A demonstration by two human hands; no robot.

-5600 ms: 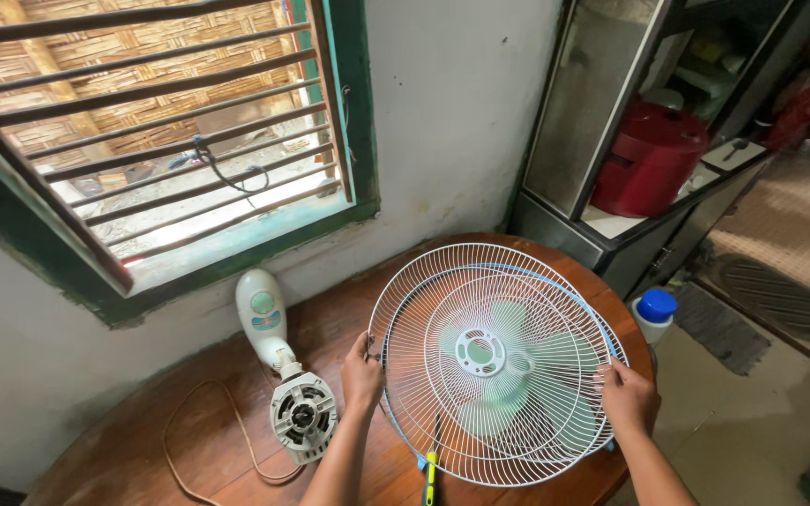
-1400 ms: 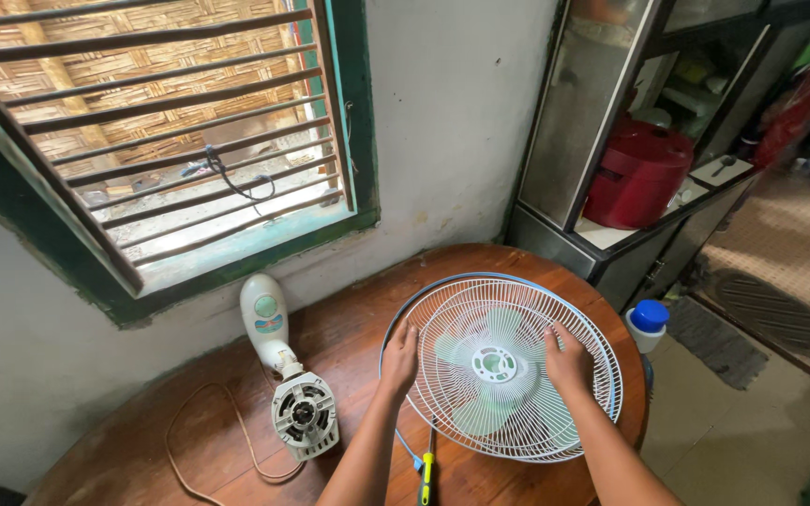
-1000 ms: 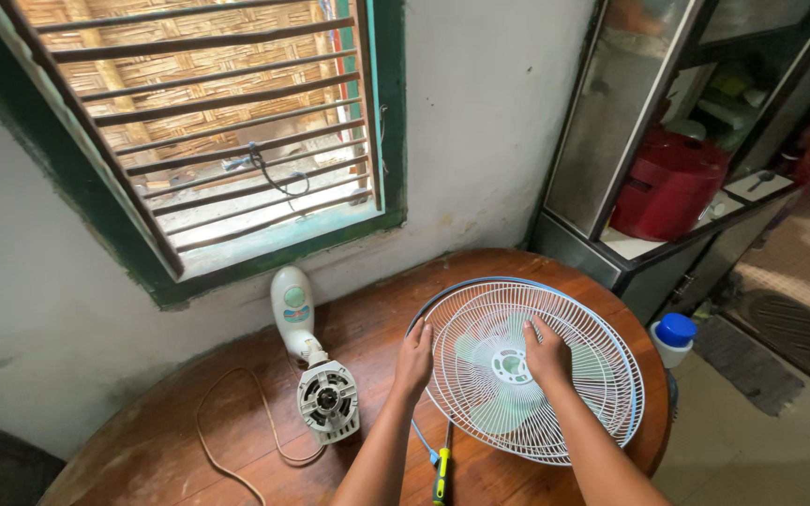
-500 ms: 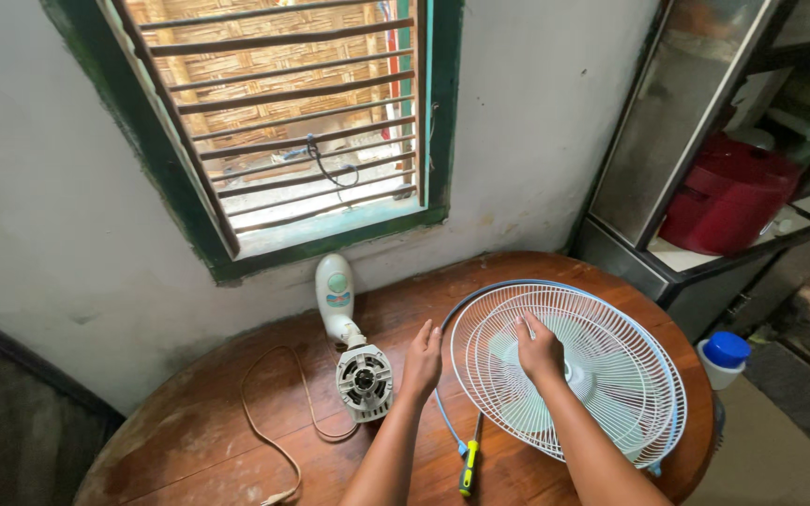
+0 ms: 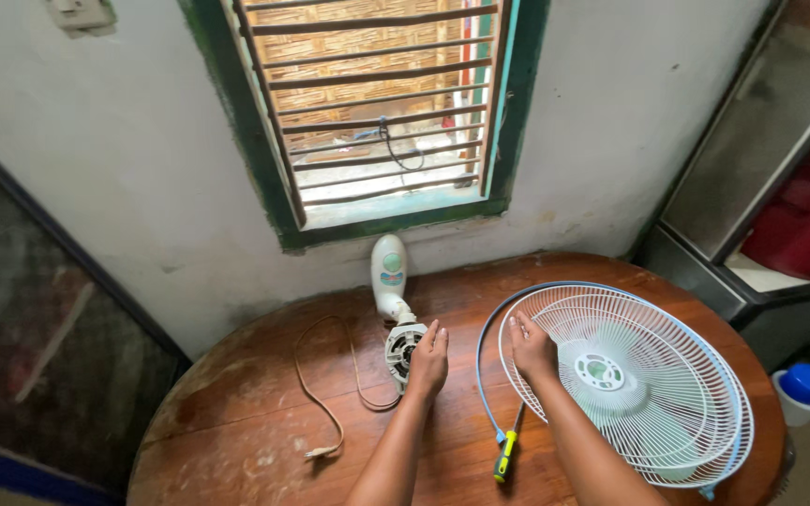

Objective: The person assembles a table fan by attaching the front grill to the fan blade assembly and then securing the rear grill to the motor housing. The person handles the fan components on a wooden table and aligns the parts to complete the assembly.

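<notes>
Fingers of my left hand (image 5: pixel 428 358) are spreading open over the motor (image 5: pixel 403 349), my palm hovering at its right edge; I cannot tell whether I am touching it, and I am gripping nothing. Just beyond my fingertips the white fan body (image 5: pixel 387 275) is lying against the wall, and its brown cord (image 5: pixel 325 394) is looping away to my left across the table (image 5: pixel 236 412). My right hand (image 5: pixel 532 347) is resting flat and open on the near left rim of the grille (image 5: pixel 630 379), holding nothing. Under the wires, to the right of that hand, the green blades (image 5: pixel 653 403) are showing. Between my wrists a screwdriver (image 5: pixel 506 454) is lying. Far right, off the table, a blue-capped bottle (image 5: pixel 803 394) is standing.
</notes>
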